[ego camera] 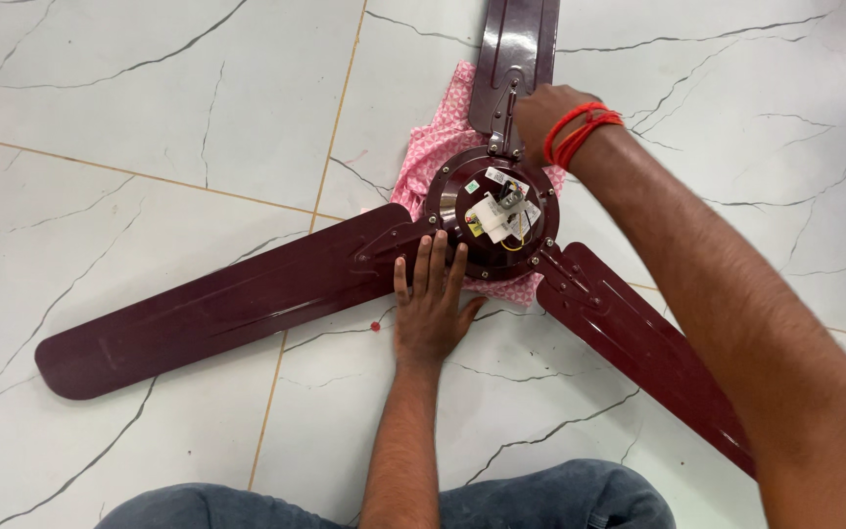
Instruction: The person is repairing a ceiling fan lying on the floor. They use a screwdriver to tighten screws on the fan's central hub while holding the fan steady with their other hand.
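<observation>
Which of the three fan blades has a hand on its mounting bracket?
The top blade, running up out of frame: the right hand rests on its bracket. The left hand touches the hub, not a blade.

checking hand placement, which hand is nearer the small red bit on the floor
Left. The left hand lies flat on the tile just right of the small red bit; the right hand is up at the top blade.

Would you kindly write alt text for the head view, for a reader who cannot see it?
A dark maroon three-bladed ceiling fan lies on a white marble-patterned tile floor, its hub on a pink patterned cloth. The left hand presses flat by the hub; the right hand, wearing red thread bands, works at the top blade's bracket.
</observation>
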